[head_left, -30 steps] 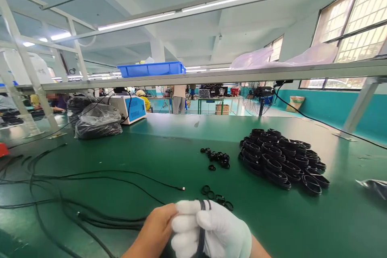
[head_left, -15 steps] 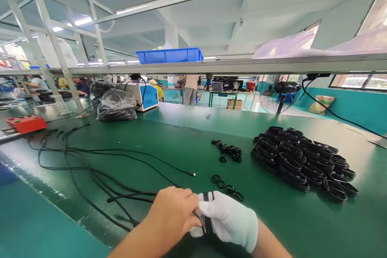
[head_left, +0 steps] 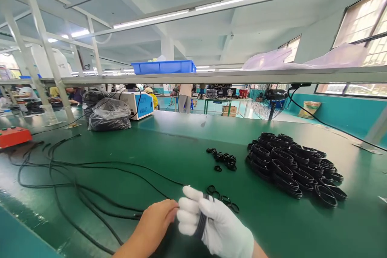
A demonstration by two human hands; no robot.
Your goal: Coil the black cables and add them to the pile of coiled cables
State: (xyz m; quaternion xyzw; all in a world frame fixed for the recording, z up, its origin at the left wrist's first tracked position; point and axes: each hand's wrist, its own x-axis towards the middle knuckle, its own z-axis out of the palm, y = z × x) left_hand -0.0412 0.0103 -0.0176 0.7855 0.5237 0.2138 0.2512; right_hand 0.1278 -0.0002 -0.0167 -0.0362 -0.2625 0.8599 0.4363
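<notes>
Green tabletop [head_left: 169,151], teal workshop wall [head_left: 347,109], gloved right fingers [head_left: 188,217] clasping black cable [head_left: 200,225], bare left fingers [head_left: 169,209] pinching it.

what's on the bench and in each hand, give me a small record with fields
left grip: bare hand, fingers beside the gloved fingertips; whether it holds anything is unclear
right grip: white-gloved hand, holding black cable strands
loose cables: spread across the left of the green bench
coiled cables: piled at right
small black rings: two groups, left of the pile
red box: left edge
blue bin: on the shelf above
</notes>
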